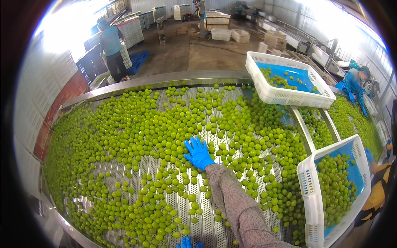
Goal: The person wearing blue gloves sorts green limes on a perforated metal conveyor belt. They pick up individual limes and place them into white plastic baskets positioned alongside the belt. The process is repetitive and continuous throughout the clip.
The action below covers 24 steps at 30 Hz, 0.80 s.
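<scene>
Many small round green fruits [173, 124] lie loose over a perforated metal conveyor bed [198, 223]. My right hand [199, 154], in a blue glove and grey sleeve, reaches across the middle of the bed. It is palm down with fingers spread, touching fruits and gripping none. At the bottom edge only the gloved fingers of my left hand [188, 242] show, low over the bed beside some fruits; its palm is out of view.
A white plastic crate [297, 98] with a blue lining and some fruits rests at the far right. Another lined crate [310, 204], fuller, tilts nearer. Metal rails [304, 130] run between them. One person [111, 40] stands behind the belt; blue-sleeved co-workers [353, 82] are at right.
</scene>
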Tool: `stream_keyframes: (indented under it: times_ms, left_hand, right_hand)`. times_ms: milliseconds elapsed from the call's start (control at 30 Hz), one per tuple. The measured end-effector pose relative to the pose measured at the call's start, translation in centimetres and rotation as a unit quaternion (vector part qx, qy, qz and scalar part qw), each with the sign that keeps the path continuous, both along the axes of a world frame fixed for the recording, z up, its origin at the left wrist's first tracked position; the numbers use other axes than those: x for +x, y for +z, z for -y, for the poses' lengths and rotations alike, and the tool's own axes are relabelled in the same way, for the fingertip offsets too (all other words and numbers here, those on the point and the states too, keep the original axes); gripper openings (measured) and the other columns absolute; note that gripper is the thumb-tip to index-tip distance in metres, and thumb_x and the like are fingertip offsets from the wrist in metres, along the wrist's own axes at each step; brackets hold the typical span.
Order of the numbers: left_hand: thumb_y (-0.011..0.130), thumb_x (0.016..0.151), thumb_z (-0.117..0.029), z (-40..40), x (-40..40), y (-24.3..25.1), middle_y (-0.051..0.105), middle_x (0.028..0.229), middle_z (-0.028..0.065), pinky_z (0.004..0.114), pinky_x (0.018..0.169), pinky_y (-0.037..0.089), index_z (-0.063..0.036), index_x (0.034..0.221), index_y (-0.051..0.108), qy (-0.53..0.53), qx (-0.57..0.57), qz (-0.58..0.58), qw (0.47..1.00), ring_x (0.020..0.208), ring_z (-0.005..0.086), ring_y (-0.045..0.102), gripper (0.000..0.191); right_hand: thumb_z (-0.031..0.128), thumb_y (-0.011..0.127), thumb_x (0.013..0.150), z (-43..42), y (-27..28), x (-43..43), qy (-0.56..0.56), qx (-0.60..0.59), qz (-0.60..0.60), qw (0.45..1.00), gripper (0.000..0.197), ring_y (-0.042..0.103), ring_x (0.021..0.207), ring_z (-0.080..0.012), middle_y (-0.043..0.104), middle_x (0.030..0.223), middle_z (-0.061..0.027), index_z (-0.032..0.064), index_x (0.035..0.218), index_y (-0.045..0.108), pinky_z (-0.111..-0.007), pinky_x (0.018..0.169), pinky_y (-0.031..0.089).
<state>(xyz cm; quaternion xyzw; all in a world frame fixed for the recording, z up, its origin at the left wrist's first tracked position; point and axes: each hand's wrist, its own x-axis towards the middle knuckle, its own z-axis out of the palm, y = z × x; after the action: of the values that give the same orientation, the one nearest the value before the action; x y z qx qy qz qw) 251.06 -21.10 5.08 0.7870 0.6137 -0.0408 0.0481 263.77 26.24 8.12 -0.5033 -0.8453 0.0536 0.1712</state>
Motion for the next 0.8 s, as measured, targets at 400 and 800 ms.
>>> stream_keyframes:
  times_ms: [400, 800]
  left_hand:
    - [0.053, 0.087, -0.025, 1.2, -0.5, -5.1, 0.039, 0.143, 0.0254, 0.061, 0.101, 0.036, -0.0259, 0.139, 0.047, 0.073, 0.015, 0.061, 0.995, 0.126, 0.0467, 0.041, 0.053]
    - [0.051, 0.090, -0.019, -0.7, 0.6, 0.6, 0.033, 0.147, 0.0274, 0.063, 0.107, 0.029, -0.0191, 0.140, 0.046, 0.044, -0.117, 0.041, 0.991, 0.134, 0.0483, 0.033, 0.050]
  right_hand:
    - [0.050, 0.047, 0.094, 4.7, -2.6, 17.9, -0.184, 0.071, 0.009, 0.980, 0.067, 0.022, 0.143, -0.0384, 0.029, 0.152, -0.0228, 0.0106, 0.147, 0.036, -0.058, 0.115, 0.014]
    - [0.016, 0.054, 0.084, -10.8, -4.1, 25.7, -0.200, 0.203, -0.009, 0.958, 0.015, 0.062, 0.083, -0.0364, 0.063, 0.088, -0.0140, 0.0133, 0.089, 0.068, -0.048, 0.069, 0.049]
